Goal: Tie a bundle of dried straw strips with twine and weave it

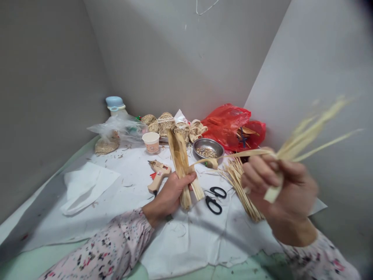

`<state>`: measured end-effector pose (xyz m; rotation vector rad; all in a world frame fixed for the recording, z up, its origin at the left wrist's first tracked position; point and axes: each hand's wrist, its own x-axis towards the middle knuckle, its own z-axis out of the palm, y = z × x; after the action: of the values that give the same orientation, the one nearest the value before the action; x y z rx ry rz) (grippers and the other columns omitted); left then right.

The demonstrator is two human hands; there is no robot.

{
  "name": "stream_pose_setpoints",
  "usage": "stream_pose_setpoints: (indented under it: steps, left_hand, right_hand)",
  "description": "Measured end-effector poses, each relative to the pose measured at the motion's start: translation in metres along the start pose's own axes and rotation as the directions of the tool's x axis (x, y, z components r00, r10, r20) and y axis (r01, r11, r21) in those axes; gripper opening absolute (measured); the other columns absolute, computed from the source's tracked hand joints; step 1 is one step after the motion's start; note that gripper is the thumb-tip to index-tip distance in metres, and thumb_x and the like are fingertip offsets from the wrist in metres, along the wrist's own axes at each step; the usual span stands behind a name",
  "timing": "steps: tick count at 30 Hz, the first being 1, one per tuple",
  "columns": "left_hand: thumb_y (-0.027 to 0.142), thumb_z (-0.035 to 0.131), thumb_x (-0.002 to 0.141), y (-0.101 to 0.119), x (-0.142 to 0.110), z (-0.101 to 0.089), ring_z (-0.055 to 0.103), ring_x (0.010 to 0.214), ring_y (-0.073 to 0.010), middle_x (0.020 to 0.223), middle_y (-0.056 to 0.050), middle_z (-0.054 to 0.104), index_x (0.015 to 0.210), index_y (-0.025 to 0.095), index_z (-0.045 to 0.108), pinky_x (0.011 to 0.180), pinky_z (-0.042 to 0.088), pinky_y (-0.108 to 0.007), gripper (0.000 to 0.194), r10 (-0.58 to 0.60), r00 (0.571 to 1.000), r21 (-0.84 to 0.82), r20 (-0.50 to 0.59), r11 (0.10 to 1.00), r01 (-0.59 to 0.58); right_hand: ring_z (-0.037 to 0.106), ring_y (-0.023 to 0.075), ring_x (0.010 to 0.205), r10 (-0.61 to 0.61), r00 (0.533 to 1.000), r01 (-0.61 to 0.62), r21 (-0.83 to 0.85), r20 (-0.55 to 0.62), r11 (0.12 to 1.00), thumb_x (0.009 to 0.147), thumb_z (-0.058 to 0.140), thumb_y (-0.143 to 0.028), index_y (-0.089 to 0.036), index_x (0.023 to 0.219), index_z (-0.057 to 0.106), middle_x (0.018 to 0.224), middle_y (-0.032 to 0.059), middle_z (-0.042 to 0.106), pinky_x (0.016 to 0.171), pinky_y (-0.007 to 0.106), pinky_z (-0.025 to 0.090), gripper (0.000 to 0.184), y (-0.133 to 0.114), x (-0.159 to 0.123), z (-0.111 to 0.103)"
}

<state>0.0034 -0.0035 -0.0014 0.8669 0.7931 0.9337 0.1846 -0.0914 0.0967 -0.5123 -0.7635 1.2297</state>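
My left hand is closed around a bundle of dried husk strips, held upright over the paper-covered table. Raised at the right, my right hand is closed on a bunch of pale husk strips, whose loose ends fan out to the upper right and are blurred. One thin strip stretches between the two hands. Below and right of the left hand lie black-handled scissors; their blades are hard to make out. A beige glue gun rests left of the bundle.
Thin straw-like strips lie under my right hand. Behind stand a metal bowl with small bits, a paper cup, woven pieces, a red plastic bag and a blue-lidded bottle. White cloth lies left. Grey walls enclose the table.
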Motion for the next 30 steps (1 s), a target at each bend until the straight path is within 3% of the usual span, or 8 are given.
stream_pose_setpoints:
  steps: [3,7,11,13,15,21,26,30]
  left_hand:
    - [0.034,0.078,0.068,0.0,0.0,-0.001,0.047,0.049,-0.0076,0.057,0.004,0.052,0.076,0.015,0.059,0.047,0.038,-0.019,0.029,-0.004,1.0,0.019,-0.005,1.0,0.004]
    - [0.035,0.076,0.069,-0.001,0.0,-0.002,0.046,0.05,-0.0072,0.057,0.004,0.051,0.073,0.014,0.057,0.048,0.038,-0.019,0.029,0.014,1.0,0.028,0.024,1.0,-0.014]
    - [0.031,0.075,0.07,-0.002,0.0,-0.003,0.046,0.051,-0.008,0.057,0.003,0.051,0.072,0.013,0.059,0.049,0.038,-0.02,0.024,0.018,0.999,0.026,0.05,0.999,-0.019]
    - [0.027,0.074,0.069,-0.001,-0.001,-0.003,0.046,0.05,-0.0085,0.056,0.003,0.051,0.069,0.013,0.059,0.048,0.037,-0.02,0.021,0.018,0.998,0.032,0.057,0.999,-0.02]
    - [0.023,0.073,0.067,0.0,-0.003,-0.001,0.046,0.051,-0.0091,0.057,0.002,0.053,0.07,0.013,0.059,0.049,0.037,-0.021,0.018,0.026,0.997,0.036,0.067,0.999,-0.028]
    - [0.021,0.072,0.069,0.001,-0.006,0.004,0.05,0.056,-0.0108,0.066,0.001,0.059,0.082,0.015,0.063,0.053,0.039,-0.022,0.017,0.114,0.981,0.077,0.155,0.989,-0.127]
    - [0.023,0.073,0.067,-0.001,-0.005,0.003,0.047,0.05,-0.0101,0.053,0.003,0.052,0.065,0.016,0.058,0.049,0.035,-0.022,0.017,0.106,0.985,0.113,0.138,0.986,-0.122]
    - [0.024,0.068,0.07,-0.005,-0.003,-0.002,0.046,0.049,-0.0103,0.051,0.003,0.049,0.06,0.016,0.053,0.049,0.036,-0.023,0.02,0.066,0.987,0.116,0.144,0.99,-0.083]
  right_hand:
    - [0.015,0.0096,0.043,-0.138,0.988,0.14,0.03,-0.064,0.99,0.076,0.055,-0.026,-0.022,0.064,0.041,0.048,-0.0072,0.017,0.041,0.026,0.019,0.019,-0.025,-0.007,0.006]
    - [0.018,0.0091,0.043,-0.172,0.983,0.173,0.015,-0.067,0.985,0.079,0.054,-0.024,-0.022,0.068,0.044,0.049,-0.0071,0.019,0.042,0.025,0.021,0.015,-0.031,-0.003,0.004]
    - [0.034,0.0104,0.044,0.005,0.999,-0.009,-0.113,-0.036,0.994,0.079,0.054,-0.027,-0.022,0.071,0.051,0.05,-0.005,0.03,0.042,0.024,0.024,0.01,0.003,0.011,-0.006]
    - [0.042,0.0108,0.047,0.191,0.98,-0.199,-0.207,-0.054,0.958,0.078,0.058,-0.029,-0.02,0.08,0.056,0.056,-0.003,0.043,0.04,0.023,0.025,0.009,0.032,0.016,-0.013]
    - [0.04,0.0078,0.044,0.279,0.958,-0.286,-0.288,-0.066,0.914,0.079,0.062,-0.031,-0.019,0.089,0.056,0.061,-0.0038,0.048,0.039,0.021,0.021,0.017,0.061,0.018,-0.02]
    - [0.016,0.0041,0.04,0.37,0.929,-0.345,-0.411,-0.022,0.844,0.081,0.063,-0.046,-0.017,0.076,0.052,0.049,-0.0105,0.029,0.038,0.021,0.009,0.032,0.101,0.012,-0.031]
    - [0.017,0.0049,0.04,0.401,0.915,-0.383,-0.421,-0.048,0.822,0.077,0.068,-0.046,-0.016,0.077,0.055,0.048,-0.0096,0.034,0.038,0.022,0.01,0.032,0.102,0.008,-0.032]
    - [0.02,0.0044,0.041,0.382,0.924,-0.354,-0.385,-0.003,0.852,0.079,0.066,-0.045,-0.016,0.081,0.055,0.055,-0.0054,0.049,0.039,0.021,0.012,0.032,0.108,0.008,-0.037]
